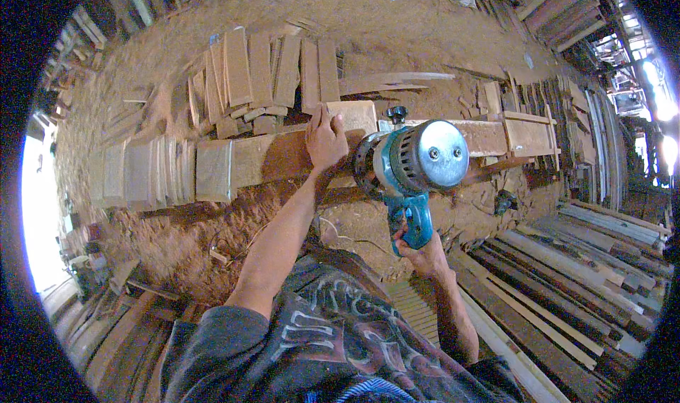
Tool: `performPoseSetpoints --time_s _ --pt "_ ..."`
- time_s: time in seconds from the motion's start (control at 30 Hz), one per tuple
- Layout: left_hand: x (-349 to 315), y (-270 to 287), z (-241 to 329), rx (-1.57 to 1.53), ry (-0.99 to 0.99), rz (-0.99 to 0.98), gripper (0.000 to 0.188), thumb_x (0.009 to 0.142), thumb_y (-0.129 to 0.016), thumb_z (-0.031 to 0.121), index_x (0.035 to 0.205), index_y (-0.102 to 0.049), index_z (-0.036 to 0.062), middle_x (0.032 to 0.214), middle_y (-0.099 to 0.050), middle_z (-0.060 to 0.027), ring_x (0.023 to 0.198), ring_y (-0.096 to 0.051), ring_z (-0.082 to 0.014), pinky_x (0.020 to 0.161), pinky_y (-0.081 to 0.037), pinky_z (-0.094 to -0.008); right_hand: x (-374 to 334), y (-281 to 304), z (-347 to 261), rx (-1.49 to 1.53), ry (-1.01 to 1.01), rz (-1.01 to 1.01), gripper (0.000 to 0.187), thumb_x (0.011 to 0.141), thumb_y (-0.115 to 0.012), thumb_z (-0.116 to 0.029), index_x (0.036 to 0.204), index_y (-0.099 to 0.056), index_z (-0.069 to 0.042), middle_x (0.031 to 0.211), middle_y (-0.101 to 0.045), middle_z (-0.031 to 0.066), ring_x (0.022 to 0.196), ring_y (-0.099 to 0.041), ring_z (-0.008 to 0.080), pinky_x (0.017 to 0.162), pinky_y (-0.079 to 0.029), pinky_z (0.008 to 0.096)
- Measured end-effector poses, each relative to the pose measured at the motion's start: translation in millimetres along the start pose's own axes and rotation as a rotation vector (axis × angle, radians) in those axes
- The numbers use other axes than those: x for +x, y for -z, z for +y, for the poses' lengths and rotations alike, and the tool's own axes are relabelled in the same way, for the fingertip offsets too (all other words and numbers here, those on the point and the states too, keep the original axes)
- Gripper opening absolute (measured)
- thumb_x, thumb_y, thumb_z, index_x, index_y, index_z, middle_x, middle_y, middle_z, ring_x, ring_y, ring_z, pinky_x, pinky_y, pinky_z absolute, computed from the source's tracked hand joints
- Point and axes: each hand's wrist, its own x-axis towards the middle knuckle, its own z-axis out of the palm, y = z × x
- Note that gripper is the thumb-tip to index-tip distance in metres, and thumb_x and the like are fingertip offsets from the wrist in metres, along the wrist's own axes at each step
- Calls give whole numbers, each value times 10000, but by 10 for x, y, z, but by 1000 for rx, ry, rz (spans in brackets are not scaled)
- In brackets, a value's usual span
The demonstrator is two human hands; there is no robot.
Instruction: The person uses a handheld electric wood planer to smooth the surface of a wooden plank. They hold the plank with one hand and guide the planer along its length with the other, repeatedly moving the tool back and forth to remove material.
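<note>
A blue router [405,163] with a shiny round metal cap and a black knob stands over a wooden workbench beam [265,151]. My right hand [418,251] is closed around its blue handle, on the near side. Just left of the router lies a short pale board [360,112] on the beam. My left hand [326,141] holds that board by its left end, fingers bent and close together. The router's body hides its base and the cutting end, so I cannot tell whether it touches the board.
Several thin boards stand in a row on the beam's left [156,169]. More boards lean in a pile beyond it [262,70]. A wooden frame piece [530,134] sits at the right end. Long planks [559,290] lie at the lower right. Sawdust covers the ground.
</note>
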Motion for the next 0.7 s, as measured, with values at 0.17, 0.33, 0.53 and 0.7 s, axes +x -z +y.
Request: performPoseSetpoints --time_s 0.17,0.33,0.53,0.7 --pt "61 -12 -49 32 -41 12 589 1017 -473 361 1462 -460 -24 1546 -436 -182 1424 -417 -342 1199 -275 -493 105 29 -54 -14 41 4 219 819 -759 -87 1022 -680 -73 939 -711 24 854 -650 138 787 -542 340" --pt "75 -19 -71 46 -9 -12 610 1004 -486 383 1469 -460 -11 1556 -429 -173 1427 -420 -333 1203 -264 -504 170 52 -67 -136 -87 -36 216 837 -743 -51 1032 -651 -59 973 -696 32 907 -641 135 820 -536 344" --pt "96 -43 -104 43 -49 23 625 1006 -478 406 1443 -479 -41 1524 -458 -205 1405 -442 -361 1202 -242 -538 404 60 -70 -46 97 6 180 829 -722 -9 995 -663 -47 936 -700 27 884 -652 132 801 -540 332" --pt "44 -105 -200 30 -216 126 616 1022 -459 410 1423 -489 -56 1504 -474 -220 1384 -455 -382 1197 -227 -559 650 85 -178 -42 155 26 176 807 -744 -100 967 -681 -63 864 -705 49 788 -654 159 746 -544 349"
